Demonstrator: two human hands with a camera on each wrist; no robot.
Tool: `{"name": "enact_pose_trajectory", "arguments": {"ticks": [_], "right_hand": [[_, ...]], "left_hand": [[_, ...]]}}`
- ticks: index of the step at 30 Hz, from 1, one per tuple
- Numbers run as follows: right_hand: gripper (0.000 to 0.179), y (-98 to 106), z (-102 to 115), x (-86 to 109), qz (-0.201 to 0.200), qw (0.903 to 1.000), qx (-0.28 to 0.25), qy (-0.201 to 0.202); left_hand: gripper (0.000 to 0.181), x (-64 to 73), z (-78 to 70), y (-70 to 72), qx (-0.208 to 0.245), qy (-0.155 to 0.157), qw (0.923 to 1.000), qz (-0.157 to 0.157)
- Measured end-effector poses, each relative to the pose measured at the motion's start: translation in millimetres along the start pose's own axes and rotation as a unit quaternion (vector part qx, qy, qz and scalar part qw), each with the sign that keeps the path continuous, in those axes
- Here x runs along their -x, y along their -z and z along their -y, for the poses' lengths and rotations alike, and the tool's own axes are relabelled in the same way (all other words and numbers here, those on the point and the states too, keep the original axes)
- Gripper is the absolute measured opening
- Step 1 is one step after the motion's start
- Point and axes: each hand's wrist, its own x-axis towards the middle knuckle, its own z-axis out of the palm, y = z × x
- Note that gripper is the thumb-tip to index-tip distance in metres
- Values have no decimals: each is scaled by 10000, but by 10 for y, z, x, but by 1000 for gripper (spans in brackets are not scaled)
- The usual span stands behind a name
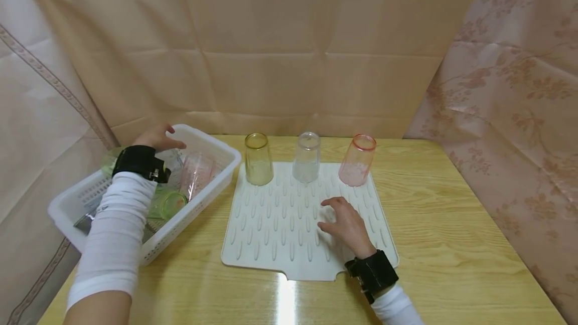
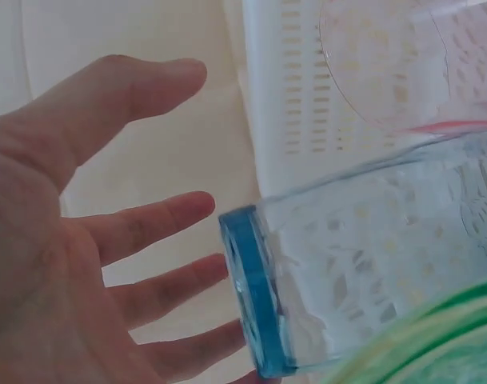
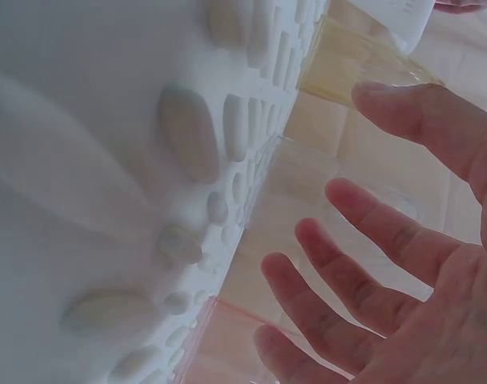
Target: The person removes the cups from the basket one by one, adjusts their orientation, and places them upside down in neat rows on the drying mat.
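My left hand [image 1: 155,138] is over the far side of a white plastic basket [image 1: 203,195], thumb and fingers spread and holding nothing. In the left wrist view its fingertips are close to the blue end of a clear glass [image 2: 355,256]; whether they touch cannot be told. Beside that glass lie a pink glass [image 1: 197,172] and a green glass [image 1: 168,204]. My right hand [image 1: 346,225] hovers with parted fingers over a white ridged mat [image 1: 257,260]. Along its back edge stand a yellow glass [image 1: 259,162], a clear glass [image 1: 307,159] and a pink glass [image 1: 357,160], narrower ends up.
The basket stands at an angle on the wooden table [image 1: 442,245], left of the mat. A beige cloth [image 1: 271,64] hangs behind the table, with a patterned curtain [image 1: 510,94] to the right. More items in the basket are partly hidden by the left arm.
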Motion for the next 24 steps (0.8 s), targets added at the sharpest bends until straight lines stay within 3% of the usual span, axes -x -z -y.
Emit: {"name": "enact_pose_trajectory", "arguments": {"ticks": [3, 8, 17, 24], "right_hand": [[42, -12, -7, 11, -35, 10000, -6, 63], [43, -18, 9, 25, -34, 10000, 3, -18], [43, -26, 33, 16, -44, 10000, 4, -28], [42, -33, 52, 19, 2, 10000, -26, -56]], "left_hand": [[66, 17, 54, 9, -48, 171, 9996, 197], [62, 21, 149, -1, -238, 159, 9989, 379], [50, -35, 310, -20, -122, 222, 9996, 150], [47, -50, 384, -28, -89, 93, 9999, -83]]}}
